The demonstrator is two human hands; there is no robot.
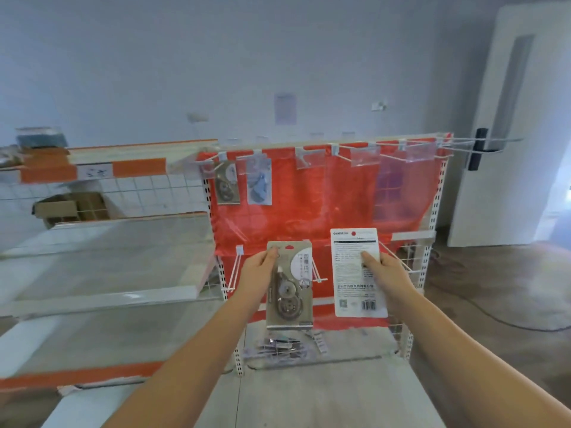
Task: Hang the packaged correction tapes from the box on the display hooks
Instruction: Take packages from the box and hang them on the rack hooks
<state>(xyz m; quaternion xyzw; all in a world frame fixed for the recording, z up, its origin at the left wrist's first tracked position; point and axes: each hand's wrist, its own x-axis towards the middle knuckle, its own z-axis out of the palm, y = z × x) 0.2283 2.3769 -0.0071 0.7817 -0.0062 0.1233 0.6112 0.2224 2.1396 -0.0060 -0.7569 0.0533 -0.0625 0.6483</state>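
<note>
Both hands are up in front of the red display panel [309, 193], each with a packaged correction tape. The left hand [258, 267] pinches the upper left corner of a grey pack [292, 291], front side facing us: a grey card with a clear blister, the tape dispenser showing two round gears inside, a white half-circle label with dark print at upper right, and a red-edged hang hole at the top. That grip is pressed onto the card's edge, thumb in front. The right hand [386, 270] holds a white pack [357, 273] by its right edge, thumb laid across the printed back: rows of small text, a red dot near the top, barcode and code square at the bottom. Both packs are upright, near each other but apart, level with the lower white hooks [234, 270]. Up on the top row, two hung packs [244, 183] dangle side by side at the left. More packs lie blurred in the wire basket [287, 347] below.
</note>
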